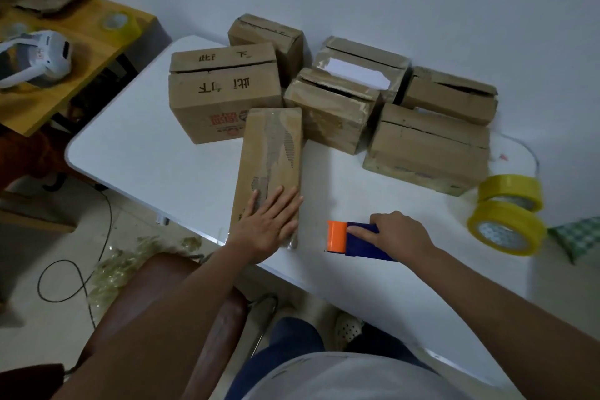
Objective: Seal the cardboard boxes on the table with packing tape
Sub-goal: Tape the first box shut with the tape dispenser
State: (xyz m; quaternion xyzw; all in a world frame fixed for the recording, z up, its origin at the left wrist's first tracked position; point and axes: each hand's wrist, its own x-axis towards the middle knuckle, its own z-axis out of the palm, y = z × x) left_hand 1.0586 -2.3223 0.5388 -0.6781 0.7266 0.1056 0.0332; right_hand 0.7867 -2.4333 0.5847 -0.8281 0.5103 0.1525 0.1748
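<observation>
At far left we see a wooden side table (29,107) carrying a white headset (39,58) and a yellow tape roll (118,23); a brown chair (156,302) stands below it, near a black cable (81,269) on the floor. On the white table (146,146) the printed box (224,91) has its top flaps closed with a seam showing, and we cannot see inside it. Our left hand (269,224) lies flat, fingers straight and spread, pressing the near end of the long box (269,169), which is closed and scuffed. Behind stand more boxes: a back box (266,36), a middle box (331,114) with a dark gap between its flaps, a labelled box (360,65) (white label across the top), then a low box (428,153) and an end box (451,97), both gaping slightly; no contents show. Our right hand (396,234) grips the blue-and-orange dispenser (354,240), resting on the table, forefinger laid along its top. Two yellow rolls (506,214) sit stacked at the right edge.
</observation>
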